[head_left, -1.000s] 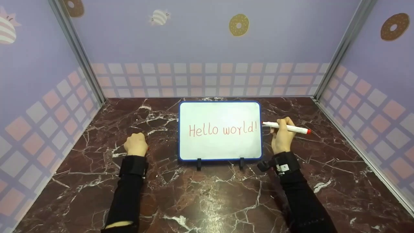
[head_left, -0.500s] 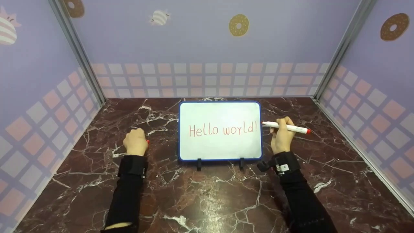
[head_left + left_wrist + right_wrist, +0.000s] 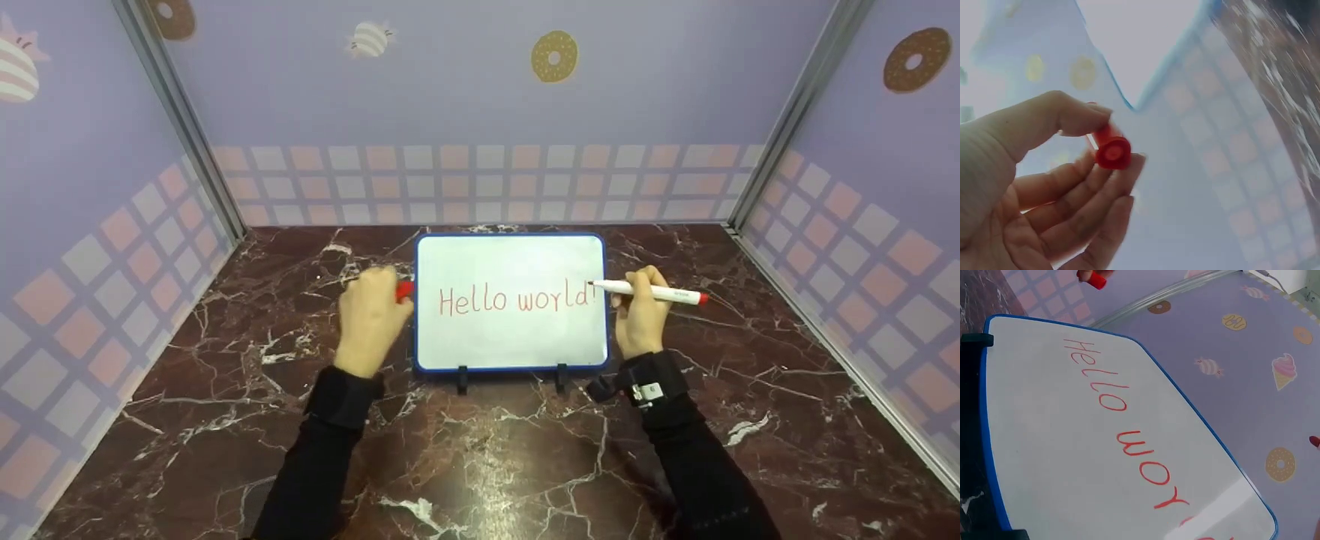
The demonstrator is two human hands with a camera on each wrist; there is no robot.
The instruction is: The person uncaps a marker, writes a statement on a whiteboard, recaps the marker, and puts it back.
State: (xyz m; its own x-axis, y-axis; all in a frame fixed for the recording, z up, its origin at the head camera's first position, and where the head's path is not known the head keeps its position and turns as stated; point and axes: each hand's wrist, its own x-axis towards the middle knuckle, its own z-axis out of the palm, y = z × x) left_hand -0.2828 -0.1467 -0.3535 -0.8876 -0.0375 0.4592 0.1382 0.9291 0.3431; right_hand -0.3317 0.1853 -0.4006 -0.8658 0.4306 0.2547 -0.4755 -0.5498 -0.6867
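Observation:
Between thumb and fingers, my left hand pinches a red marker cap just left of the whiteboard. In the left wrist view the cap points its round hollow end at the camera. My right hand holds a white marker nearly level at the board's right side. Its uncapped dark tip points left and overlaps the exclamation mark in the head view; the red end points right. Red handwriting on the board reads "Hello world!". Only the marker's tip enters the right wrist view.
The blue-framed board stands tilted on two black feet on a dark red marbled tabletop. Behind and at both sides rise lilac walls with printed sweets and pink-white checks, joined by metal corner strips.
My left hand has risen and moved right toward the board, bringing the red cap into clearer view. The right hand and marker have shifted slightly left, the tip now overlapping the board.

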